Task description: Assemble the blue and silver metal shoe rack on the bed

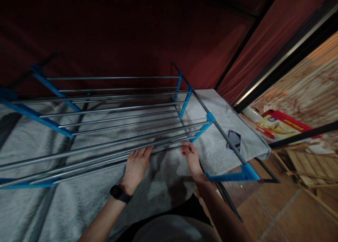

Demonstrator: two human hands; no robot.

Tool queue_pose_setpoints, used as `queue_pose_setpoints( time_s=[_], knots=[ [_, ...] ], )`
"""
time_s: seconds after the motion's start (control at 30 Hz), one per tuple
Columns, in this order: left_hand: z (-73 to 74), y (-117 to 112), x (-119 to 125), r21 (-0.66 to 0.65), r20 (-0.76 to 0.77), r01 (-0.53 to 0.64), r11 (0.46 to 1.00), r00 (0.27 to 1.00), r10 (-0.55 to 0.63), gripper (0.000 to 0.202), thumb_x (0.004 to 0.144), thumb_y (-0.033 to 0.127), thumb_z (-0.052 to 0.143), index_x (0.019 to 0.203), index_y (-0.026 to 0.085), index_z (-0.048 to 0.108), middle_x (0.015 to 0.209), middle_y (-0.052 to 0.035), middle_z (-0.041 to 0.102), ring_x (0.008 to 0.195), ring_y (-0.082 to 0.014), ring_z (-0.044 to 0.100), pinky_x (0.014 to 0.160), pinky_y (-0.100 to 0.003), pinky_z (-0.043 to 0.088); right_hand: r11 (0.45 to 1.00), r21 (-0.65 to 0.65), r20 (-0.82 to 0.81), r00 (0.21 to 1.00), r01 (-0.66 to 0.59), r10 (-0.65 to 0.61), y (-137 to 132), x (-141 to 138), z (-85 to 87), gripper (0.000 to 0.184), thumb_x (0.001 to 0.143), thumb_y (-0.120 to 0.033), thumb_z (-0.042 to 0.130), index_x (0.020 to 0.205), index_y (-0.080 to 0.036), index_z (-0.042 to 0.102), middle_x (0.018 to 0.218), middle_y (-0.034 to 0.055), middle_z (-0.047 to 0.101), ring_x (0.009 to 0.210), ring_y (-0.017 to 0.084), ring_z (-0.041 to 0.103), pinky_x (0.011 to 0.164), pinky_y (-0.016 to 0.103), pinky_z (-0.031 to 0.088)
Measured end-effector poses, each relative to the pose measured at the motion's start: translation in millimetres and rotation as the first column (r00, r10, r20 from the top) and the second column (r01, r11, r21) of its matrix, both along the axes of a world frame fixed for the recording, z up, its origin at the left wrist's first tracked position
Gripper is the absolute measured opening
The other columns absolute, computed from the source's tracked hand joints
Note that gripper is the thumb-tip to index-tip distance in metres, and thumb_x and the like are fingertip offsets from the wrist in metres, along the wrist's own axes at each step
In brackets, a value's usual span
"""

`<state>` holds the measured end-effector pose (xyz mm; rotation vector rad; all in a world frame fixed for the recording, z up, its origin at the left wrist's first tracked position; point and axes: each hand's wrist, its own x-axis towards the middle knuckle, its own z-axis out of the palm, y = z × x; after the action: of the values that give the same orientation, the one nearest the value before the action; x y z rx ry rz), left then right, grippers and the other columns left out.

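Head view: grey blanket [163,199] covers the surface, and a shelf rack [113,109] of grey metal rods and blue plastic side pieces lies tipped across it. Left hand [136,168], black watch [120,193] on the wrist, is spread flat with fingertips on the nearest rods; right hand [192,160] has fingers curled at a rod end beside a blue connector [202,129], can't tell if actually gripping. Smartphone [233,140] lies flat on the blanket just right of the rack.

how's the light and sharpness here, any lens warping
Head view: dim, the red wall almost black up top; the rack rods bow from wide-angle distortion; left hand and right hand are fairly sharp and cast soft shadows on the grey towel.
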<state>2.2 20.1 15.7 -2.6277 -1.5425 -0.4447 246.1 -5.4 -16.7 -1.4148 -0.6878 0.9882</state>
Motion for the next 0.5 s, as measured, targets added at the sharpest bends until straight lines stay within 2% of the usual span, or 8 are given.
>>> queue_pose_setpoints(
  time_s=[0.07, 0.13, 0.2, 0.3, 0.5],
  knots=[
    [-1.0, 0.1, -0.2, 0.007, 0.003, 0.004, 1.000, 1.000, -0.004, 0.045, 0.092, 0.009, 0.047, 0.134, 0.020, 0.057, 0.123, -0.0091, 0.067, 0.101, -0.0275, 0.063, 0.090, -0.041, 0.044, 0.976, 0.087, 0.221, 0.952, 0.198, -0.213, -5.1, 17.0, -7.0, 0.029, 0.080, -0.037, 0.059, 0.106, -0.024, 0.057, 0.100, 0.0026, 0.061, 0.091, 0.018, 0.058, 0.088, 0.034, 0.047],
    [-2.2, 0.7, 0.2, 0.002, 0.006, -0.003, 1.000, 1.000, 0.003, 0.046, 0.092, 0.009, 0.047, 0.134, 0.021, 0.057, 0.122, -0.0090, 0.068, 0.100, -0.0276, 0.064, 0.090, -0.041, 0.044, 0.952, 0.161, 0.369, 0.879, 0.260, -0.303, -5.1, 31.9, -12.5, 0.042, 0.083, -0.036, 0.056, 0.123, -0.025, 0.052, 0.122, 0.0067, 0.056, 0.112, 0.020, 0.054, 0.101, 0.039, 0.043],
    [-2.6, 1.5, 0.9, -0.010, 0.004, -0.012, 1.000, 1.000, 0.012, 0.046, 0.091, 0.009, 0.047, 0.134, 0.022, 0.058, 0.120, -0.0091, 0.069, 0.098, -0.0277, 0.064, 0.089, -0.042, 0.044, 0.966, 0.175, 0.425, 0.871, 0.190, -0.248, 0.1, 41.2, -16.5, 0.053, 0.084, -0.035, 0.054, 0.136, -0.026, 0.047, 0.135, 0.0087, 0.051, 0.124, 0.022, 0.050, 0.108, 0.042, 0.038],
    [-0.8, 2.3, 1.7, -0.034, -0.001, -0.012, 0.999, 1.000, 0.012, 0.046, 0.092, 0.009, 0.046, 0.134, 0.021, 0.058, 0.121, -0.0097, 0.068, 0.100, -0.0281, 0.064, 0.088, -0.042, 0.045, 0.980, 0.181, 0.436, 0.886, 0.086, -0.159, 11.5, 44.3, -21.3, 0.058, 0.085, -0.035, 0.051, 0.142, -0.024, 0.044, 0.138, 0.0088, 0.054, 0.129, 0.022, 0.050, 0.112, 0.045, 0.036],
    [4.2, 1.5, 2.0, -0.062, 0.008, -0.005, 0.998, 1.000, 0.006, 0.049, 0.090, 0.007, 0.045, 0.135, 0.023, 0.058, 0.124, -0.0083, 0.067, 0.105, -0.0278, 0.063, 0.090, -0.043, 0.046, 0.975, 0.199, 0.458, 0.870, 0.100, -0.183, 19.0, 41.3, -27.3, 0.058, 0.086, -0.033, 0.050, 0.144, -0.023, 0.044, 0.139, 0.0091, 0.055, 0.128, 0.022, 0.052, 0.112, 0.045, 0.038]
  ],
)
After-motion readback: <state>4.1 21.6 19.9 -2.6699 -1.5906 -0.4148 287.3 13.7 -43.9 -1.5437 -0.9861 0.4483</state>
